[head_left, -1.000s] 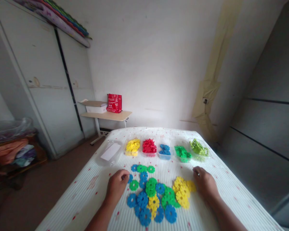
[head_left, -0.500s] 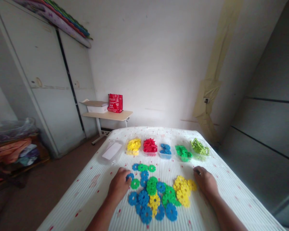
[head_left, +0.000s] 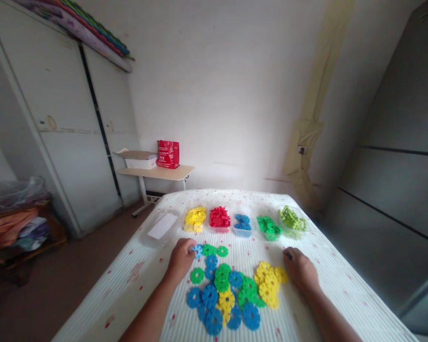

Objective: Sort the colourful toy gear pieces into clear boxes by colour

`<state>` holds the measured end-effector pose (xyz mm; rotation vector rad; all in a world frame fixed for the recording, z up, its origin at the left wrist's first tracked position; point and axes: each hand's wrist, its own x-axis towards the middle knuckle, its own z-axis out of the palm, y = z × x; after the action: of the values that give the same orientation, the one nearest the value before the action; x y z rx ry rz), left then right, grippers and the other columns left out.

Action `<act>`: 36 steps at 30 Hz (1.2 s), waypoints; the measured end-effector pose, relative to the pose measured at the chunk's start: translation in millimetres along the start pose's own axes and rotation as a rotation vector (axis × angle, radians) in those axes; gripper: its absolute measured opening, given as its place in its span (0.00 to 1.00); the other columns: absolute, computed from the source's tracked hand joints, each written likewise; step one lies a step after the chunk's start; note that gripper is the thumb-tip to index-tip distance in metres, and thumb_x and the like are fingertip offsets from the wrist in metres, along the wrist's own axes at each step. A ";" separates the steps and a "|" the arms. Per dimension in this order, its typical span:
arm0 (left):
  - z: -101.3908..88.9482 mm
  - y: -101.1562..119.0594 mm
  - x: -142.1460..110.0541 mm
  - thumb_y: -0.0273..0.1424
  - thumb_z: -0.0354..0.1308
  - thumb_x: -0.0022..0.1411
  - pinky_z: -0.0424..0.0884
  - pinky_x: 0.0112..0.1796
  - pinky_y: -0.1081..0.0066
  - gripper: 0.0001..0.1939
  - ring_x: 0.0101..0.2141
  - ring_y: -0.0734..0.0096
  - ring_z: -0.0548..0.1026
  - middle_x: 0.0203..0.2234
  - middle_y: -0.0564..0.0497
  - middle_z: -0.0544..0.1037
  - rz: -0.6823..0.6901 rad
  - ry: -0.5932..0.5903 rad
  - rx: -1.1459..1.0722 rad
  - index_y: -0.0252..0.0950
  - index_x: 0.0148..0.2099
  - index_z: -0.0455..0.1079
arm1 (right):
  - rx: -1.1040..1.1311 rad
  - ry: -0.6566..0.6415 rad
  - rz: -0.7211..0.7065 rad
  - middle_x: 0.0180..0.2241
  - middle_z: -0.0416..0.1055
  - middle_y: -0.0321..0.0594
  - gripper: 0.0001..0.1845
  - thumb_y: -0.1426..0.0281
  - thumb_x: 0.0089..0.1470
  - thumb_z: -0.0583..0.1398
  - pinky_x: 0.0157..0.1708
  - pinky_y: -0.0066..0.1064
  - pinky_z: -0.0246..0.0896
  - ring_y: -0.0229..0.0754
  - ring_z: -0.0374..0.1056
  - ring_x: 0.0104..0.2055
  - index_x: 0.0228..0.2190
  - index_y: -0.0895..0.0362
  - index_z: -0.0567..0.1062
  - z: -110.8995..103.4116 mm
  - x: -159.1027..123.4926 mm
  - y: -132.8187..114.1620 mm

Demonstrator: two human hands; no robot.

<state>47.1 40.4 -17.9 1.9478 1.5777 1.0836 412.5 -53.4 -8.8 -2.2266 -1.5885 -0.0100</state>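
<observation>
My left hand (head_left: 182, 259) pinches a blue notched plastic disc (head_left: 195, 248) over the far left end of the loose discs. Beside it lie green discs (head_left: 209, 250), and a single green disc (head_left: 197, 275) sits nearer me. My right hand (head_left: 301, 268) rests on the table with fingers curled; a small dark spot shows at the fingers, and I cannot make out what it is. Just left of that hand is a pile of yellow discs (head_left: 269, 285). Blue discs (head_left: 209, 295) and more green discs (head_left: 248, 290) overlap between my hands.
Across the far side stand clear tubs of yellow (head_left: 195, 217), red (head_left: 219, 217), blue (head_left: 242, 222), green (head_left: 269, 225) and light green pieces (head_left: 292, 219). A clear lid (head_left: 150, 240) with a white card (head_left: 163, 225) lies at left. A side table (head_left: 164, 172) stands against the wall.
My left hand has moved away from me and slightly right, carrying the blue disc from beside the lone green disc up to the far row. My right hand stays in place.
</observation>
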 end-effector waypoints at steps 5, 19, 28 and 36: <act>7.8 -4.9 6.9 0.20 0.52 0.44 0.62 0.34 0.76 0.09 0.29 0.74 0.70 0.24 0.56 0.73 -0.031 -0.058 -0.004 0.38 0.28 0.68 | -0.004 -0.008 0.009 0.35 0.73 0.40 0.12 0.70 0.52 0.50 0.27 0.25 0.50 0.38 0.67 0.33 0.32 0.55 0.73 1.5 0.8 0.5; -22.6 6.3 -4.9 0.30 0.51 0.41 0.54 0.15 0.78 0.04 0.13 0.79 0.60 0.12 0.60 0.66 -0.197 -0.210 -0.303 0.36 0.24 0.62 | -0.016 0.021 -0.008 0.34 0.72 0.39 0.12 0.70 0.53 0.50 0.27 0.25 0.49 0.36 0.67 0.32 0.30 0.55 0.73 1.5 -1.6 -3.1; 2.2 88.3 20.1 0.22 0.54 0.35 0.51 0.11 0.81 0.08 0.09 0.80 0.60 0.09 0.61 0.65 -0.244 -0.425 -0.511 0.34 0.24 0.65 | -0.081 -0.004 0.019 0.35 0.71 0.39 0.12 0.69 0.54 0.49 0.26 0.25 0.47 0.36 0.67 0.32 0.32 0.54 0.72 2.5 -2.0 -6.3; 57.5 135.8 65.7 0.26 0.56 0.46 0.66 0.21 0.77 0.17 0.19 0.77 0.71 0.22 0.53 0.73 -0.231 -0.155 -0.612 0.32 0.42 0.65 | -0.036 0.019 0.013 0.33 0.71 0.38 0.12 0.70 0.54 0.49 0.26 0.25 0.47 0.36 0.67 0.32 0.30 0.55 0.72 0.6 -3.6 -7.2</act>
<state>181.1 74.0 65.6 1.3692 1.1688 1.1179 404.6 -54.5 -7.9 -2.2577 -1.5755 -0.0567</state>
